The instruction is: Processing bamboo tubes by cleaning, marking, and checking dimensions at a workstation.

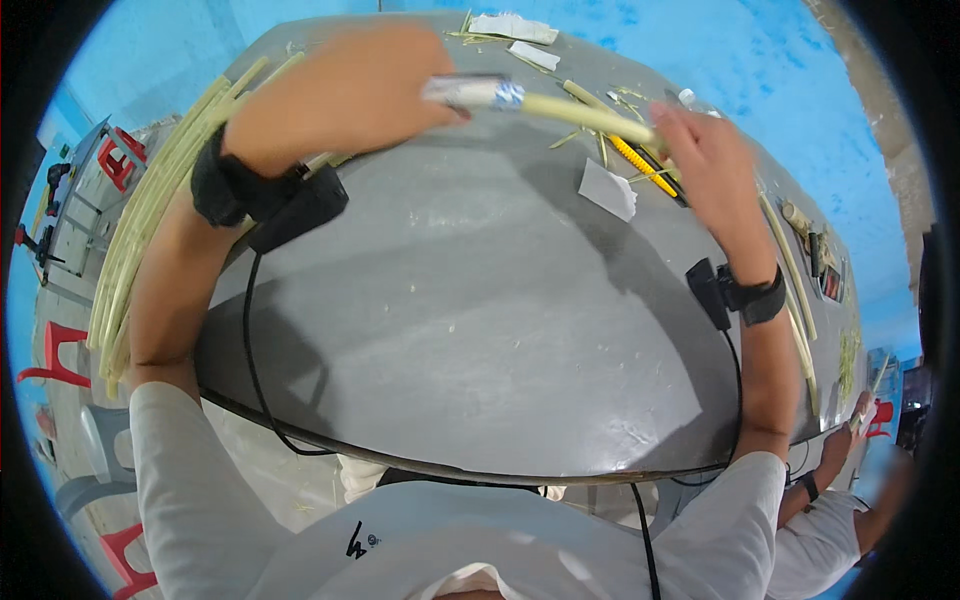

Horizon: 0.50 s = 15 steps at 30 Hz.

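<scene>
A pale green cane-like stalk [580,112] is held up level over the far side of the table, between my two hands. White wrapping with a blue pattern [480,93] covers its left part. My left hand [350,95], blurred, is closed at the wrapped end; its fingers are mostly hidden. Fingers of my right hand [710,160] are closed on the bare right end. Below the stalk, near my right hand, lie a yellow and black cutter-like tool [642,165] and a torn piece of white paper [607,190].
Long pale stalks [135,255] lie along the left edge of the grey table [450,340]. More stalks [790,270] and small tools [828,265] are at the right. Paper scraps [512,28] and shavings lie at the far edge. A co-worker's hand [838,445] is at the lower right.
</scene>
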Tool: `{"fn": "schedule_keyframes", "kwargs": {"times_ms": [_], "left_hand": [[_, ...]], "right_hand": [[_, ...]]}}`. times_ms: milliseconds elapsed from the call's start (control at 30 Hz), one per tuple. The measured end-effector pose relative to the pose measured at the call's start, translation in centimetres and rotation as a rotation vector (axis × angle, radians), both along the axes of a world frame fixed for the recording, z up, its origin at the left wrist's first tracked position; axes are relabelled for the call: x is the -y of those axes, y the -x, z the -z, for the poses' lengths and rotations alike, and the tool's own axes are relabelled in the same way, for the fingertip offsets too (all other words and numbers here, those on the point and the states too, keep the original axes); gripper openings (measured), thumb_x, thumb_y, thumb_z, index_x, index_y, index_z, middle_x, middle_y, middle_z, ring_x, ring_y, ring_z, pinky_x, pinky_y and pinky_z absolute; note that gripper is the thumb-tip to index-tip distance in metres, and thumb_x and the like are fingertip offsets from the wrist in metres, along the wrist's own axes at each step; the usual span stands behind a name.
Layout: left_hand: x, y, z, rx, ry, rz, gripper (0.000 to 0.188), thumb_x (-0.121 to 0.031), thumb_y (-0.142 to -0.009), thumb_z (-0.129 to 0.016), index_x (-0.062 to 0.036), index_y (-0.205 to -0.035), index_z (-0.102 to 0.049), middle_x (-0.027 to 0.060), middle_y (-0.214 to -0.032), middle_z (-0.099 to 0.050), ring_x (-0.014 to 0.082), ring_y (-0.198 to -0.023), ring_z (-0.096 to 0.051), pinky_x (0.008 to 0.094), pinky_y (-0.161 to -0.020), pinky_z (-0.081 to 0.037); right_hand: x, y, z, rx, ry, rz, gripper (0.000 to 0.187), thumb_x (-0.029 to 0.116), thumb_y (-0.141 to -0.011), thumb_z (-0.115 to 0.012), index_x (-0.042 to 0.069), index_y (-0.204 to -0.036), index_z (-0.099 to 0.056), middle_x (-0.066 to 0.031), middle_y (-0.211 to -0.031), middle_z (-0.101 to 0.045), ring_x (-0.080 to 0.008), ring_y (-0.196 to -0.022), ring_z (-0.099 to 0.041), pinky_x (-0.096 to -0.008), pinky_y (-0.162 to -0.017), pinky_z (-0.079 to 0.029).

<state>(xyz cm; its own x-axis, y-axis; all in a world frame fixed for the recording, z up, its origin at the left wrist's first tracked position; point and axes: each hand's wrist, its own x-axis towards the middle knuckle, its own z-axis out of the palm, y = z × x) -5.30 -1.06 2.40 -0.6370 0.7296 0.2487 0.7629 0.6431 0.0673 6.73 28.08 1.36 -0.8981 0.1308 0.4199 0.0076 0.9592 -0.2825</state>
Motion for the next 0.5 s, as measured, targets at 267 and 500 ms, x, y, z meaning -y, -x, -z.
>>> {"fn": "schedule_keyframes", "kwargs": {"times_ms": [267,500], "left_hand": [[-0.8,-1.3,0.9,0.064,-0.057,0.134,0.042,-0.039,-0.089,-0.071,-0.0057,-0.114,-0.070,0.0164,-0.108,-0.066,0.0364,-0.101,-0.061,0.0417,-0.090,-0.047],[-0.4,-1.0,1.6,-0.022,-0.085,0.126,0.039,-0.041,-0.089,-0.072,-0.0085,-0.112,-0.072,0.0167,-0.105,-0.068,0.0378,-0.101,-0.061,0.0428,-0.090,-0.048]], "right_hand": [[-1.6,0.3,0.0,0.028,-0.019,-0.051,0.050,0.042,-0.102,-0.049,-0.001,-0.083,-0.067,-0.0188,-0.066,-0.057,-0.0374,-0.063,-0.055,-0.0455,-0.062,-0.043],[1.9,-0.6,0.9,-0.096,-0.059,-0.131,0.049,0.040,-0.102,-0.049,-0.001,-0.083,-0.067,-0.0212,-0.067,-0.057,-0.0409,-0.063,-0.052,-0.0471,-0.062,-0.041]]}}
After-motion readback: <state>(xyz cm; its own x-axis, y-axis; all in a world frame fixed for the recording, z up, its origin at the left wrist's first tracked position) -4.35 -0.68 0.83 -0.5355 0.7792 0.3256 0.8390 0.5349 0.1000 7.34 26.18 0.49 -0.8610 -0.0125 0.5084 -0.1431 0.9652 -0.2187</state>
